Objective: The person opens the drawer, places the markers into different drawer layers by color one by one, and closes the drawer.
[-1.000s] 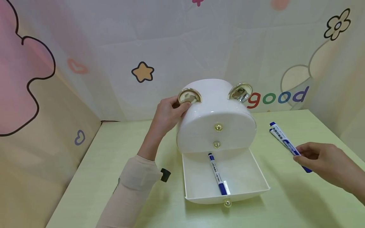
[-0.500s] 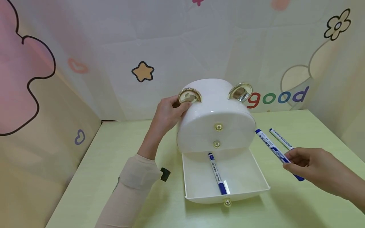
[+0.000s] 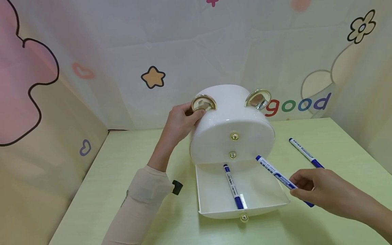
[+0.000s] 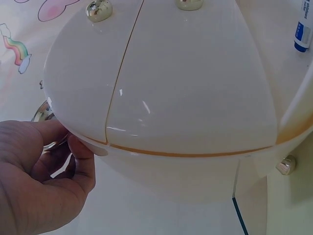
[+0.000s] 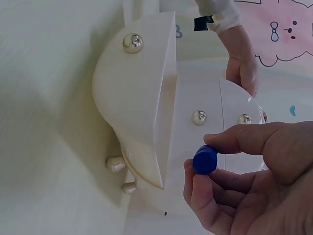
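Note:
A white, rounded storage box (image 3: 214, 127) with gold ears and round knobs stands on the table, its bottom drawer (image 3: 260, 190) pulled out. My left hand (image 3: 179, 122) pinches the box's left gold ear (image 3: 203, 102); in the left wrist view that hand (image 4: 49, 181) is at the box's edge. Between the thumb and fingers of my right hand (image 3: 327, 190) is a blue-and-white marker (image 3: 275, 173), its tip end over the drawer's right side. The right wrist view shows its blue end (image 5: 205, 160) toward the camera. Inside the drawer lies a second marker (image 3: 233, 187).
On the table right of the box lies a third marker (image 3: 304, 152), partly behind my right hand. A printed curtain (image 3: 122, 68) hangs behind and at both sides. The drawer's gold knob (image 3: 244, 217) sticks out toward me.
My right hand has carried its marker leftward and toward me, from above the loose marker to the drawer's right side. The left hand and the box have stayed put.

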